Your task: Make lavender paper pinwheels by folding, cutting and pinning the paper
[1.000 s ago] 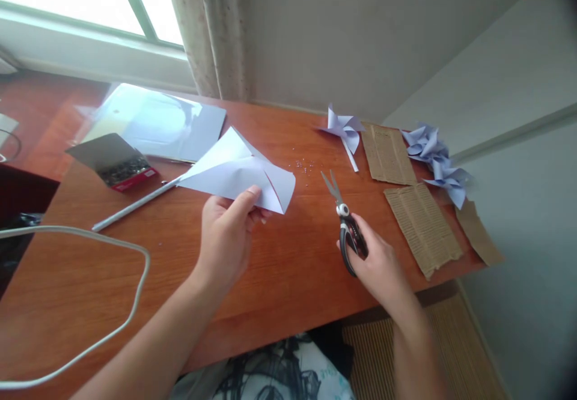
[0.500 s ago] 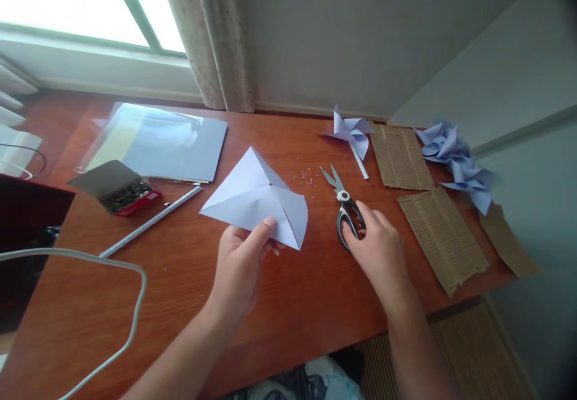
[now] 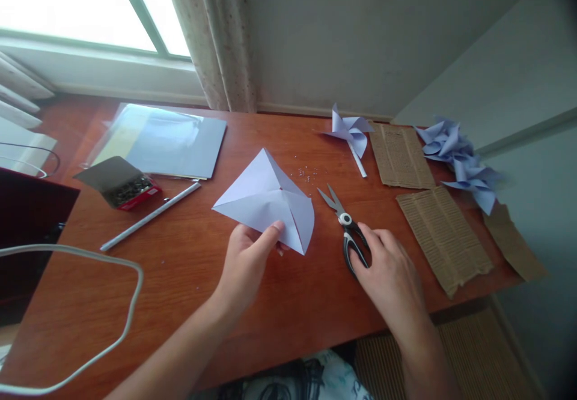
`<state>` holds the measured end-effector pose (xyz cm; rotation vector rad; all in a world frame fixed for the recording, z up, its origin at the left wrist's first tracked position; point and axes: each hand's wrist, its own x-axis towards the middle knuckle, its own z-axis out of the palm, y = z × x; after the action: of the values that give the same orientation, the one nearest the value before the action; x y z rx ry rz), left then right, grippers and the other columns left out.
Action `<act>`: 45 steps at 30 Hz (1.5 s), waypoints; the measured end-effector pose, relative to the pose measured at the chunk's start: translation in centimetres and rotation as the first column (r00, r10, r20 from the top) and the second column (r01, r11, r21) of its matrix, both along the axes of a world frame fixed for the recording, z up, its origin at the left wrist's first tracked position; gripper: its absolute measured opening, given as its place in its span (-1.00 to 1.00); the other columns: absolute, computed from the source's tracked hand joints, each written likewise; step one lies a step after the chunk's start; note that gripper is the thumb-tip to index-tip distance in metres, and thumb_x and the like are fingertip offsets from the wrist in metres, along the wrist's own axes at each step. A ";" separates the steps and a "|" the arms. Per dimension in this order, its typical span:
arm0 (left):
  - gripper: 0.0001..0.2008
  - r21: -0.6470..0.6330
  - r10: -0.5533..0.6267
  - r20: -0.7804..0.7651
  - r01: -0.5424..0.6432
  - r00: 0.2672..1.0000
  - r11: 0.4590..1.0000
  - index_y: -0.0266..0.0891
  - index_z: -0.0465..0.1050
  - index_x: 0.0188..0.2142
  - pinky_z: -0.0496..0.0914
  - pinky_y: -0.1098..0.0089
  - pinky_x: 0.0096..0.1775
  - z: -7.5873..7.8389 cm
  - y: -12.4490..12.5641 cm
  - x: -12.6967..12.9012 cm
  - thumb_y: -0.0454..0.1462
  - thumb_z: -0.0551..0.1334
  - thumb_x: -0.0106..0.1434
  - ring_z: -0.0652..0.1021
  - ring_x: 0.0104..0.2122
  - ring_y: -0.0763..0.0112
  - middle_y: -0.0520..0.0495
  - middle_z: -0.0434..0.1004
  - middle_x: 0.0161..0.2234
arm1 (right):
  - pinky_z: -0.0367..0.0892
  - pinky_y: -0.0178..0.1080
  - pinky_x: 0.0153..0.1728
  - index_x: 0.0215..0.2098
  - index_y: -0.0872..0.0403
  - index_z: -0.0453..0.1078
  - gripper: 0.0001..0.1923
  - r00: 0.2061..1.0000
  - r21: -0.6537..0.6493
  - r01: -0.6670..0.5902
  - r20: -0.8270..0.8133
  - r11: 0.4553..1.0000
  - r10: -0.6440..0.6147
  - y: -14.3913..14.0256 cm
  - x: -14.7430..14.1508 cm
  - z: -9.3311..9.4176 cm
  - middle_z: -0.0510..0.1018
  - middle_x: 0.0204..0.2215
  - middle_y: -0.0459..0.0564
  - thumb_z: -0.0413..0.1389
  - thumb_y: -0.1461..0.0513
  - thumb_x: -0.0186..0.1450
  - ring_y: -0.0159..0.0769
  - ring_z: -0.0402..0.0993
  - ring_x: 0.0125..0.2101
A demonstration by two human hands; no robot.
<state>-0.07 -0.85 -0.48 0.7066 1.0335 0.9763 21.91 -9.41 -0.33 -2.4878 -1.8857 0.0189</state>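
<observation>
A square sheet of white paper with crease lines and slits from its corners is pinched at its near edge by my left hand, thumb on top. The fingers beneath the sheet are mostly hidden. My right hand grips the black-and-white handles of a pair of scissors, thumb and fingers at the loops. Its blades are slightly apart and point away to the left, clear of the paper. Beyond the paper, tiny pale bits lie scattered on the wooden table.
A paper pinwheel on a stick lies at the back, beside cardboard pieces and more pinwheels. To the left are an open box of small metal pins, a rolled paper stick, a plastic folder and a white cable.
My right hand has drawn the scissors slightly towards me, and their blades remain parted. The paper in my left hand appears a little further right, while the whole view has shifted slightly.
</observation>
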 end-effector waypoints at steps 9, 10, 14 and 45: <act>-0.80 0.028 -0.013 0.032 0.012 0.999 1.000 -0.30 0.53 -0.42 0.38 0.45 -0.45 0.2 -0.1 0.3 -0.19 0.40 0.15 0.47 -0.51 0.42 -0.04 0.54 -0.49 | 0.42 0.01 -0.04 0.20 0.10 0.37 -0.53 0.993 0.026 -0.014 -0.119 1.000 0.017 -0.5 0.9 -0.6 0.56 -0.05 0.16 0.12 0.11 0.38 0.07 0.54 -0.05; -0.80 0.031 -0.013 0.032 0.012 0.999 0.999 -0.30 0.53 -0.42 0.37 0.46 -0.46 0.2 -0.1 0.3 -0.19 0.40 0.14 0.47 -0.51 0.42 -0.04 0.54 -0.49 | 0.43 0.02 -0.04 0.20 0.10 0.37 -0.54 0.991 0.023 -0.010 -0.131 1.000 0.013 -0.5 0.8 -0.5 0.56 -0.05 0.16 0.11 0.10 0.38 0.07 0.54 -0.05; -0.81 0.041 -0.014 0.051 0.012 0.999 0.999 -0.29 0.53 -0.41 0.37 0.46 -0.47 0.3 0.0 0.3 -0.20 0.41 0.13 0.47 -0.51 0.43 -0.02 0.54 -0.49 | 0.42 0.05 -0.01 0.15 0.09 0.43 -0.56 0.977 0.165 0.061 -0.210 0.984 -0.026 -0.5 0.3 0.5 0.58 -0.03 0.18 0.14 0.07 0.37 0.08 0.53 -0.02; -0.74 0.208 -0.067 -0.056 0.077 0.996 0.975 -0.22 0.59 -0.17 0.41 0.48 -0.32 2.7 4.0 -3.6 -0.18 0.45 0.17 0.59 -0.36 0.39 -0.03 0.65 -0.31 | 0.30 -0.31 -0.43 -0.25 0.02 0.60 -0.86 0.213 0.237 -0.110 -0.943 0.965 0.256 9.9 -1.4 4.1 0.61 -0.37 -0.09 0.24 0.14 0.33 -0.34 0.46 -0.41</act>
<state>-3.64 3.19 2.21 0.9405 0.9485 1.0186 20.52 0.49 3.76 -1.3580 -1.3922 1.1528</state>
